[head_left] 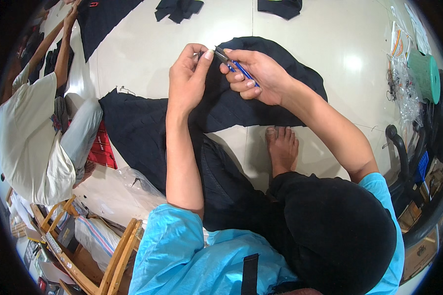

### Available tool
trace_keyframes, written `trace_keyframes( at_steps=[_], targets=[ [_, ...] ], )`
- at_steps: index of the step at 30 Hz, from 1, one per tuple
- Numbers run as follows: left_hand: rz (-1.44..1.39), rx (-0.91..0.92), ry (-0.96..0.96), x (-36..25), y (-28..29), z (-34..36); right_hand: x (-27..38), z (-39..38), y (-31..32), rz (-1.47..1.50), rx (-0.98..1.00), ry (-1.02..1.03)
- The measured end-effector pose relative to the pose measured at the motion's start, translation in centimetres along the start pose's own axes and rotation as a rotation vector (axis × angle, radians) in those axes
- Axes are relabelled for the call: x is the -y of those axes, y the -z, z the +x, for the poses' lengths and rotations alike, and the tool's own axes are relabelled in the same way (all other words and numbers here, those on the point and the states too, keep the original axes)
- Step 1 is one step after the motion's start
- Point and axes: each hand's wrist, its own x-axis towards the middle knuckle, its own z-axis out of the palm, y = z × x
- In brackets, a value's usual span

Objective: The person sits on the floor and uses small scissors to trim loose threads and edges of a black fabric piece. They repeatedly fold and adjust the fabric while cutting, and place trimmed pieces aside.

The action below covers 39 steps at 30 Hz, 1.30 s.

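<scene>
My right hand [261, 73] is wrapped round a pair of small blue-handled snips [241, 71], their dark metal tip pointing up and left. That tip meets the fingertips of my left hand [188, 81], which are pinched together. A small dark bit shows between the left thumb and finger, too little to make out. Beneath both hands spreads a large black cloth [138, 113], lying over the pale tiled floor and against my leg. Its right part curves round above my bare foot [282, 150].
On the left another person [32, 137] sits, arms stretched toward a black cloth [103, 22]. Black scraps [178, 9] lie on the far floor. At right are a green spool [424, 76], clear plastic bags [407, 101] and a black chair frame [403, 152]. Wooden furniture [118, 258] stands lower left.
</scene>
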Motion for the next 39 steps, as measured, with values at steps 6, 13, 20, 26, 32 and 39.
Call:
trace_keyframes(
  at_steps=[6,13,20,26,32,39],
  targets=[
    [0.104,0.073,-0.025,0.2,0.3,0.0,-0.2,0.0,0.1,0.001,-0.034,-0.003],
    [0.123,0.061,-0.021,-0.6,0.1,-0.3,-0.2,-0.6,-0.3,-0.084,-0.074,0.041],
    [0.145,0.060,-0.047,-0.8,-0.2,-0.6,0.3,-0.8,-0.5,-0.083,-0.073,0.040],
    [0.164,0.109,-0.033,-0.7,0.2,-0.6,0.8,-0.6,0.1,-0.066,-0.114,0.042],
    [-0.075,-0.014,0.010,0.3,0.3,0.0,0.8,-0.9,0.8,-0.425,-0.262,0.499],
    [0.099,0.024,-0.234,0.3,-0.4,0.3,2.4,2.7,4.8,-1.155,-0.091,0.750]
  ],
)
